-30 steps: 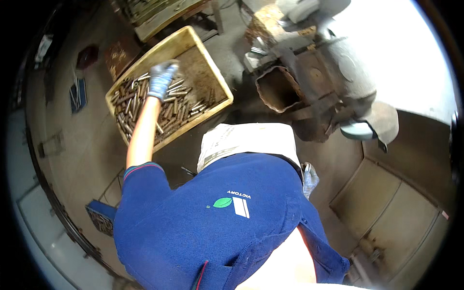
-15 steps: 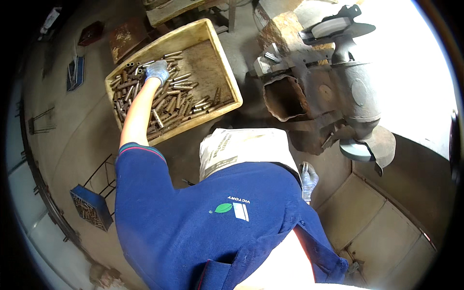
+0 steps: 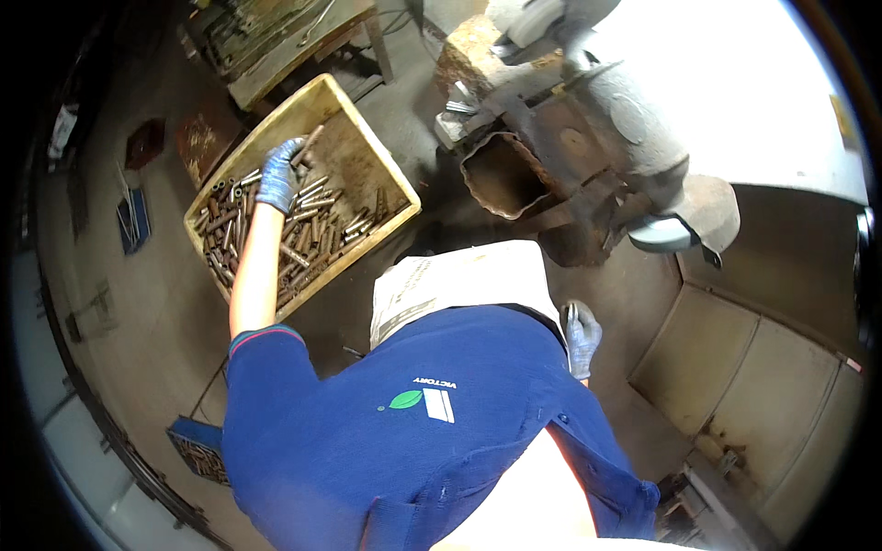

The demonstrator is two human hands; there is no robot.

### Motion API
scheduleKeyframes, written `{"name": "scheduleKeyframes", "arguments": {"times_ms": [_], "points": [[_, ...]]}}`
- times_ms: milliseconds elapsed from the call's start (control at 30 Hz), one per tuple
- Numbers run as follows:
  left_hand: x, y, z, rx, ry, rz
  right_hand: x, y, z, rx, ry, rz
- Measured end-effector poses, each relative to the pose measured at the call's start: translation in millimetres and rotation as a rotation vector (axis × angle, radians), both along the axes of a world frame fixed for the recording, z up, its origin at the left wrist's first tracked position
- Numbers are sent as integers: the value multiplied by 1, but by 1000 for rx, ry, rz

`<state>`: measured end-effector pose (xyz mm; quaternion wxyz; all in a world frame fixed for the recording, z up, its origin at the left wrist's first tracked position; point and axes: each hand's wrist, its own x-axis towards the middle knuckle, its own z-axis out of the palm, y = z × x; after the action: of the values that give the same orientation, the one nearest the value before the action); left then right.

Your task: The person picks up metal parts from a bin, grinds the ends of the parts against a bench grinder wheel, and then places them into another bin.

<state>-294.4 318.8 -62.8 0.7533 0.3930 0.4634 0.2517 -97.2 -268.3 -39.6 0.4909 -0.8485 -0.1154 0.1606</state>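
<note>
My left hand (image 3: 278,176), in a blue-grey knitted glove, is raised over a dirty yellow plastic bin (image 3: 375,223). Its fingers are closed around a short brown metal tube (image 3: 310,143), perhaps with another piece below it. Beneath the hand lies a heap of short metal tubes (image 3: 317,241), some rusty and some shiny, filling the bin's near and left side. My right hand (image 3: 582,338), gloved alike, hangs low beside the pale apron (image 3: 459,280). Its fingers are bent together at the tips, and whatever they may hold is too small to make out.
A grinding machine (image 3: 634,119) stands at the right, with a rusty square-mouthed duct (image 3: 505,179) facing the bin. Behind the bin is a worn workbench (image 3: 303,50). A blue box of small parts (image 3: 196,450) is at lower left. Pale panels (image 3: 703,354) stand at right.
My left hand has come up out of the heap with a tube in its fingers. The view has shifted, so the bin and machine appear turned. My right hand stays low by the apron.
</note>
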Motion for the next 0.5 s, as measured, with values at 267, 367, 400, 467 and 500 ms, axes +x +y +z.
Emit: {"name": "scheduleKeyframes", "arguments": {"times_ms": [267,367,400,467,500], "points": [[145,-146,130,108,-337,-878,29,134,127,174,-698,413],[178,-197,133,170,-322,-952,33,152,142,278,-570,359],[184,-208,133,70,-374,-1020,32,151,146,325,-537,326],[194,-235,145,-141,-448,-1150,31,143,139,362,-450,271],[199,-243,145,-145,-463,-1230,31,135,136,359,-478,240]]}}
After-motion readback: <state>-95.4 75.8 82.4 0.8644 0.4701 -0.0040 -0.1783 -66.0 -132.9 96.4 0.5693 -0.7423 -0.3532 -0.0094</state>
